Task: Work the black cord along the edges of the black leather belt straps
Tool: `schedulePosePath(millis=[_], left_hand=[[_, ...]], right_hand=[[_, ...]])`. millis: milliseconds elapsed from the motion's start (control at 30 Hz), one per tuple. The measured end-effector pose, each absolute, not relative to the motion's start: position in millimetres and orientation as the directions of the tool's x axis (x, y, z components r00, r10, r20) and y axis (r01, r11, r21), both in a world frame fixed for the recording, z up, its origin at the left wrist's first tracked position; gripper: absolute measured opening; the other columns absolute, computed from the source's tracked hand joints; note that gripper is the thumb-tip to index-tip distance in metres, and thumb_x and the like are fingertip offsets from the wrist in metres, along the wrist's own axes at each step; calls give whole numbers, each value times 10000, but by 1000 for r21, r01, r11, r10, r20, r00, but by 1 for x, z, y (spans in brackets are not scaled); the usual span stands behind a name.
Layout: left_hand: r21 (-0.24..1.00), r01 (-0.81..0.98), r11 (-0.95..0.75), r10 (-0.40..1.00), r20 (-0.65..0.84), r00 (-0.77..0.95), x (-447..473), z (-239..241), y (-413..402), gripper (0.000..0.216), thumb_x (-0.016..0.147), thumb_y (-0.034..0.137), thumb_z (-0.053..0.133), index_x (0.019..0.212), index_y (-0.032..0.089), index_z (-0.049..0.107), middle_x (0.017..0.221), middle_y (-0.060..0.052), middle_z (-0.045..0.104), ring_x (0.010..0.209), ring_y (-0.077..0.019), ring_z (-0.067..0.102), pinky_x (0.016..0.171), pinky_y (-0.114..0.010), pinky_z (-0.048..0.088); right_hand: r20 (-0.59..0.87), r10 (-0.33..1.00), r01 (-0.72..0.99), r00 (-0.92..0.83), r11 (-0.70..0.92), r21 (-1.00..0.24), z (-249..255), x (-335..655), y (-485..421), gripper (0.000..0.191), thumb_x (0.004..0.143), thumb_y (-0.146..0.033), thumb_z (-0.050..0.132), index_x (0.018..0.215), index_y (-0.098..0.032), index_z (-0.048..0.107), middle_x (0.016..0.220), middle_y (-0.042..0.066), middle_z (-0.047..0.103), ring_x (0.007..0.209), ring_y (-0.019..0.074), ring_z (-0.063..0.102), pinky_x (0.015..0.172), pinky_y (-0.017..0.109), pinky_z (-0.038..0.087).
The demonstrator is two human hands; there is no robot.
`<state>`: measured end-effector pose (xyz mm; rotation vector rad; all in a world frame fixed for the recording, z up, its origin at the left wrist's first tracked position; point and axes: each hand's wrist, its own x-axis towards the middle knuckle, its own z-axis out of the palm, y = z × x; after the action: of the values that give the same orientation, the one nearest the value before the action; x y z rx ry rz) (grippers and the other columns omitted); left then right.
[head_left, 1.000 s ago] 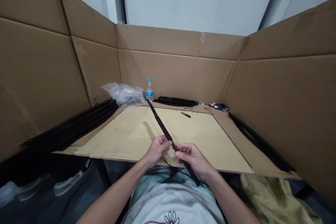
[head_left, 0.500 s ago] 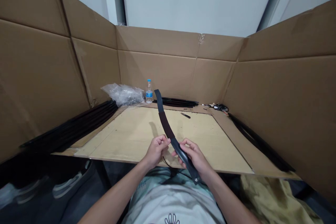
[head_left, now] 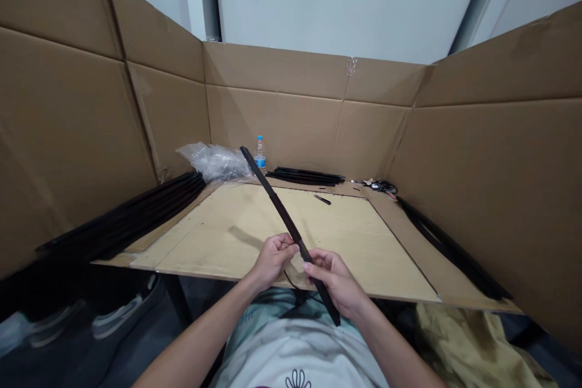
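Tall cardboard walls are enclosing the counter on the left, the far side and the right, while the near edge is facing the person without a wall. A pile of black strips is lying along the left wall and a few long black pieces are lying along the right one, probably so that the middle is staying available for the hands.

The dark strip is slanting above the counter, raised, its shadow falling to its left. Its far end is pointing towards the plastic bag, and its lower end is reaching past the near edge, in front of the shirt. A smaller black stack is resting at the back wall.

The right hand is pinching the lower part between thumb and fingers, seemingly for supporting it; the left hand is pressing thumb and forefinger together on its edge, just above, perhaps for steadying it.

The bottle is standing partly behind the strip, so the far-left side is offering less room; more is opening to the right, where only a small knife-like tool is lying near the back.
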<state>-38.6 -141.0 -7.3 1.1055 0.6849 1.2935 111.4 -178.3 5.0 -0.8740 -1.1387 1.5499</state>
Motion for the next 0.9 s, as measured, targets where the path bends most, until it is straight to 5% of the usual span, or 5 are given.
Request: schedulePosePath(millis=[200, 433, 633, 900], left_hand=[[922, -376, -95, 967, 175, 186, -40, -6, -145, 449, 551, 433, 820, 597, 162, 466, 409, 113, 339, 367, -18, 217, 392, -175, 120], [910, -407, -81, 976, 155, 151, -39, -8, -140, 432, 532, 418, 827, 610, 157, 491, 396, 111, 368, 354, -19, 244, 392, -168, 136], [911, -408, -55, 977, 134, 167, -38, -11, -137, 453, 460, 392, 853, 591, 153, 491, 415, 86, 452, 341, -15, 264, 373, -169, 132], [922, -385, -42, 963, 140, 228, -41, -8, -142, 455, 501, 429, 847, 591, 146, 502, 408, 96, 402, 346, -12, 242, 373, -169, 127]], right_hand=[[28, 964, -305, -263, -55, -951, 7, 110, -178, 479, 570, -415, 843, 771, -199, 465, 674, -1, 682, 447, 97, 556, 405, 199, 416], [-31, 964, -407, -262, -140, -903, 13, 114, -178, 407, 582, -379, 841, 823, -176, 583, 759, 28, 706, 611, 115, 611, 582, 226, 459], [30, 964, -288, -265, -50, -956, 2, 113, -175, 437, 510, -349, 880, 848, -151, 687, 706, -2, 652, 637, 108, 571, 588, 226, 451], [12, 929, -166, -369, -53, -985, 9, 116, -179, 467, 563, -378, 844, 827, -171, 518, 740, -2, 667, 551, 153, 662, 432, 209, 444]])
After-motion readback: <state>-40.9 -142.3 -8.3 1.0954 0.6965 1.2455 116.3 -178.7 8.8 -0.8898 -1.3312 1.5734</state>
